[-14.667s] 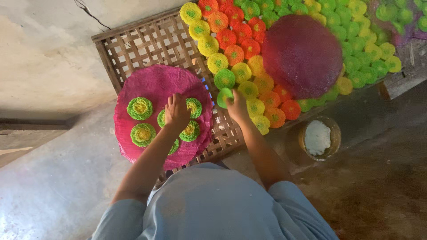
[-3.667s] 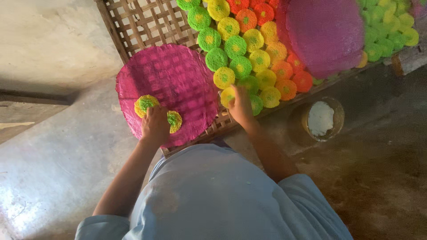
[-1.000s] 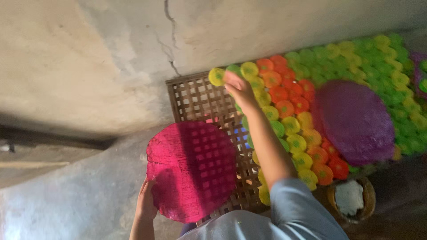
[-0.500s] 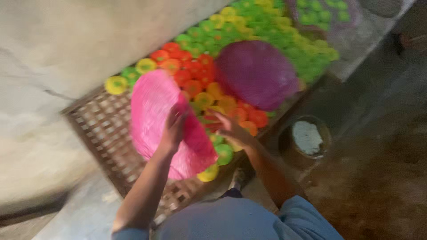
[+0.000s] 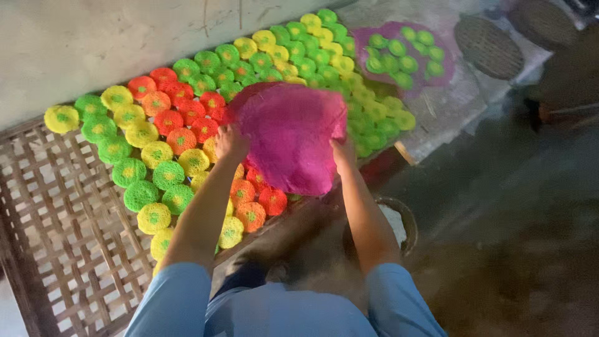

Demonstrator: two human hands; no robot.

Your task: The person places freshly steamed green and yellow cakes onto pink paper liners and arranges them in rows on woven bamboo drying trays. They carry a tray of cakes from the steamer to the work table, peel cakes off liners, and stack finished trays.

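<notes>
Head view: your left hand (image 5: 232,142) and right hand (image 5: 342,151) clamp opposite rims of the round pink woven tray (image 5: 288,137) — it spans between your fingers, above coloured round cakes (image 5: 168,150).

Round lacy discs (image 5: 167,175) on the brown bamboo lattice rack (image 5: 62,231) ran in bands of yellow, green, orange and red. A magenta woven mat (image 5: 290,134) sat mid-frame; a purple mat (image 5: 437,72) at upper right bore green discs. The sleeves (image 5: 175,306) were light blue.
</notes>
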